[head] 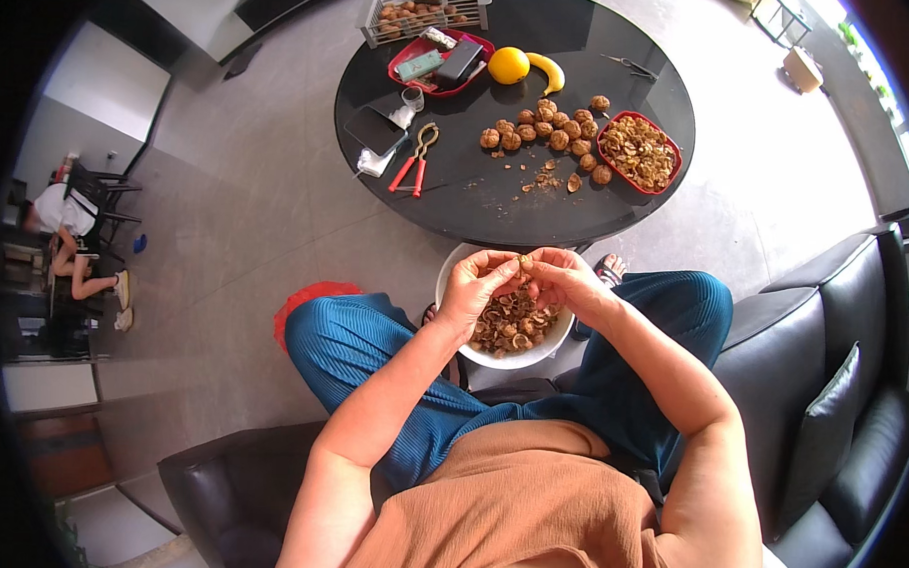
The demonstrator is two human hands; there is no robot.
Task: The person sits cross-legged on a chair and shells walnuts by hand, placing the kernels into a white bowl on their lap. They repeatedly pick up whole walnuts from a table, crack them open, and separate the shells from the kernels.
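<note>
My left hand point(478, 286) and my right hand point(567, 282) meet above a white bowl point(513, 359), fingertips pinching a small walnut piece point(524, 265) between them. Whether it is kernel, shell or both is too small to tell. Broken walnut shells point(515, 322) fill the bowl, which sits between my knees. On the table ahead lie several whole walnuts point(559, 140) in a loose group, with shell fragments point(544, 180) nearer me. A red tray of walnut kernels point(639, 154) stands to their right. A nutcracker with red handles point(415, 162) rests left of them.
The round black table point(442, 208) also bears a slatted rack of walnuts point(426, 16), a red basket point(398, 75) of small items, an orange point(509, 65), a banana point(548, 73), scissors point(633, 66), a phone point(376, 129) and a glass point(413, 98). Another person point(70, 218) sits far left.
</note>
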